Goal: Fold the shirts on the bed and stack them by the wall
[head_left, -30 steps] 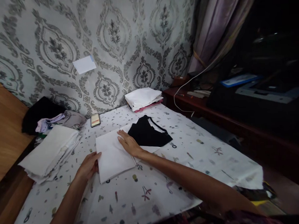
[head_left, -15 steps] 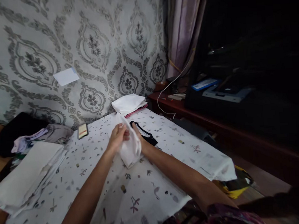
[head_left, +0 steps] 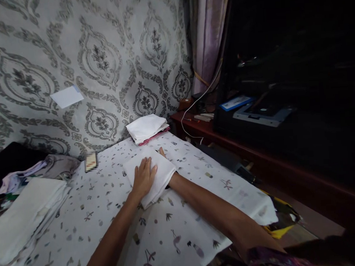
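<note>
A folded white cloth [head_left: 163, 172] lies over the patterned sheet [head_left: 117, 233] near the middle of the view. My left hand [head_left: 144, 177] rests flat on top of it with the fingers spread. My right hand [head_left: 162, 152] is mostly hidden beneath the cloth; only a fingertip or thumb shows at its far edge, and the wrist comes out at the right side. A bit of black fabric shows under the cloth by that wrist. Beyond stands a folded stack with a white piece on top [head_left: 148, 127] and a pink layer lower down.
At the left lies a pile of folded off-white cloth [head_left: 29, 218], with crumpled grey and lilac clothes [head_left: 59, 166] behind. A small blurred rectangular item [head_left: 91, 161] sits near the wall. A dark red shelf [head_left: 201, 128] with a white cable [head_left: 183, 118] is at the right.
The white cloth, held up between both hands before, now lies flat and covers the black garment. My left hand has opened onto it; my right hand has gone underneath. The view has shifted slightly.
</note>
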`<state>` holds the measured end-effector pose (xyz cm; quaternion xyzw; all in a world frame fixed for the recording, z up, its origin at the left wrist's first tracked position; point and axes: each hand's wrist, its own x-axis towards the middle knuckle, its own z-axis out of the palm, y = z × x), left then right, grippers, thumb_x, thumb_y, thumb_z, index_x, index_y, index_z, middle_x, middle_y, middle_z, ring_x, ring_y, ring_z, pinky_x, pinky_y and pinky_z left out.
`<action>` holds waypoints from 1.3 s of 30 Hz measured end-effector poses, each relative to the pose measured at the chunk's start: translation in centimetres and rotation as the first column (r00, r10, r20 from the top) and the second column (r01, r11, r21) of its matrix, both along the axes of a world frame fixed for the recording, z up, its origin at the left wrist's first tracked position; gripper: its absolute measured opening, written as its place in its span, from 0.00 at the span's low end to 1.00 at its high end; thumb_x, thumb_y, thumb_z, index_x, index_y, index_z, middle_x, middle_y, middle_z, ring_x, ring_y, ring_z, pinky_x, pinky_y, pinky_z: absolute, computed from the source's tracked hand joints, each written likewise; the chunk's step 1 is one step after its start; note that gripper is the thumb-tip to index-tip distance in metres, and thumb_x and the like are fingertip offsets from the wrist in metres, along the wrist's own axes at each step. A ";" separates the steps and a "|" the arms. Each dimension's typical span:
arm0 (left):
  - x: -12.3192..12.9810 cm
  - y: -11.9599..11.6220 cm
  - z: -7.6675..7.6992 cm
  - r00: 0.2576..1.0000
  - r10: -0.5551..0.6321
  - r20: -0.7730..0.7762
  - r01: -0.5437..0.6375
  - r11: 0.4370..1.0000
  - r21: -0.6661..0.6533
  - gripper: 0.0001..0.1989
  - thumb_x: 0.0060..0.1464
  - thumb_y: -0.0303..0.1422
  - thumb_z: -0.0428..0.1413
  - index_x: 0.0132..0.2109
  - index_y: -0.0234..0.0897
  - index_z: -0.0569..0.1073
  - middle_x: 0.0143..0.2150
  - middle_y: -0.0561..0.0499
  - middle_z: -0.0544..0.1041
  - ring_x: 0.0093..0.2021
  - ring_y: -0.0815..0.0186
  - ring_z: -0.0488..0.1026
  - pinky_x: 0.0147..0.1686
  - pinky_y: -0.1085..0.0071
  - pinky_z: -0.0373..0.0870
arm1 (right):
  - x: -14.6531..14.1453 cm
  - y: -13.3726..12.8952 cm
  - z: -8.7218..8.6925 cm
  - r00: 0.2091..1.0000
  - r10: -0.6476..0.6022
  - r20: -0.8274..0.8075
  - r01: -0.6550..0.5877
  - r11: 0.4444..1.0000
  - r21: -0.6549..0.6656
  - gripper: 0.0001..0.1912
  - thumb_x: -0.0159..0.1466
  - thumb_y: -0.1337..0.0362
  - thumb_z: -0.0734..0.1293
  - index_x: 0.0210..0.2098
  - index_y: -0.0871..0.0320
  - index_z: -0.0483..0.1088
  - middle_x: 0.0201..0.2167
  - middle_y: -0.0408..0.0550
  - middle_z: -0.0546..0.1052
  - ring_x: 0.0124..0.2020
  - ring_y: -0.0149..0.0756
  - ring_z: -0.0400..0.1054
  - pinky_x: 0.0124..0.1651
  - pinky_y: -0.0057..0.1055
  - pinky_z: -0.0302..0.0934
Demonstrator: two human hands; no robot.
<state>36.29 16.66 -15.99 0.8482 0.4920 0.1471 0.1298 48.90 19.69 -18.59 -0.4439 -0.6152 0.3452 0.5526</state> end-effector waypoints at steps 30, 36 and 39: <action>-8.6 9.6 0.7 0.974 0.203 -0.096 -0.196 0.977 0.084 0.15 0.58 0.28 0.48 0.49 0.33 0.74 0.47 0.41 0.78 0.49 0.56 0.73 0.50 0.61 0.67 | 0.5 2.4 1.7 0.557 0.066 0.828 0.056 0.992 -0.117 0.26 0.73 0.59 0.54 0.66 0.62 0.61 0.70 0.59 0.57 0.72 0.49 0.45 0.70 0.54 0.40; -10.2 12.6 -0.4 0.979 0.146 -0.143 -0.146 0.989 0.008 0.11 0.58 0.37 0.50 0.35 0.38 0.76 0.35 0.51 0.78 0.37 0.63 0.73 0.38 0.69 0.68 | 0.4 2.3 0.8 0.498 0.050 0.866 0.087 0.990 -0.107 0.27 0.73 0.55 0.51 0.67 0.59 0.59 0.71 0.55 0.56 0.73 0.45 0.43 0.70 0.51 0.39; -10.2 12.8 -0.6 0.973 0.154 -0.171 -0.150 0.988 0.038 0.10 0.57 0.37 0.52 0.33 0.38 0.75 0.38 0.47 0.78 0.41 0.59 0.73 0.42 0.66 0.68 | 0.4 2.4 0.9 0.490 0.046 0.871 0.098 0.989 -0.107 0.27 0.73 0.56 0.51 0.67 0.59 0.59 0.71 0.54 0.56 0.73 0.45 0.43 0.71 0.51 0.39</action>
